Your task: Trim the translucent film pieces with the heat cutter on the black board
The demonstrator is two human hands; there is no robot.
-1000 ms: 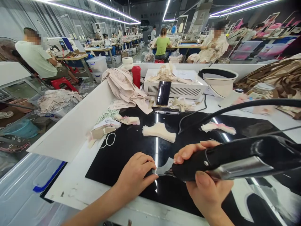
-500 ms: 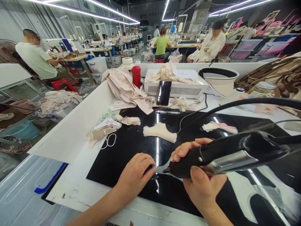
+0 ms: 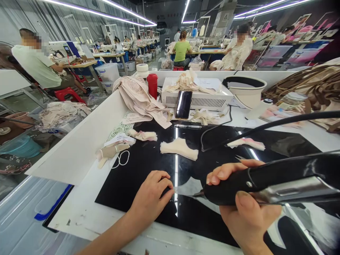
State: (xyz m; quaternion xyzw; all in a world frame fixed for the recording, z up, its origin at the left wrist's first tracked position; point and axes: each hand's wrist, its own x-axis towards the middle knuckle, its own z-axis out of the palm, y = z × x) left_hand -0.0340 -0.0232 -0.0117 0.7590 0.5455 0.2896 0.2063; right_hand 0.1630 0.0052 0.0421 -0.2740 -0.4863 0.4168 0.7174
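Observation:
My right hand (image 3: 245,202) is wrapped round a black corded cutting tool (image 3: 265,180) with a metal lever along its side. Its thin metal tip points left, over a thin translucent white sheet (image 3: 188,187) on the black glossy board (image 3: 138,159). At the sheet's left end my left hand (image 3: 152,191) rests on the board, thumb and fingers pinched together on the edge. The fingertips partly hide what they grip. Beyond the hands lies a cream fabric stack (image 3: 179,148) with curved edges. Tweezers (image 3: 240,158) lie just behind my right hand.
A pen (image 3: 187,126), a phone (image 3: 183,104) and a vented white box (image 3: 198,101) stand toward the back. Fabric pieces (image 3: 140,102) and a red cup (image 3: 152,86) are at back left. The tool's black cable (image 3: 278,122) arches across the right. Co-workers sit further off.
My right hand has moved right with the cutting tool, away from my left hand. More of the translucent sheet shows between them. My left hand has hardly moved.

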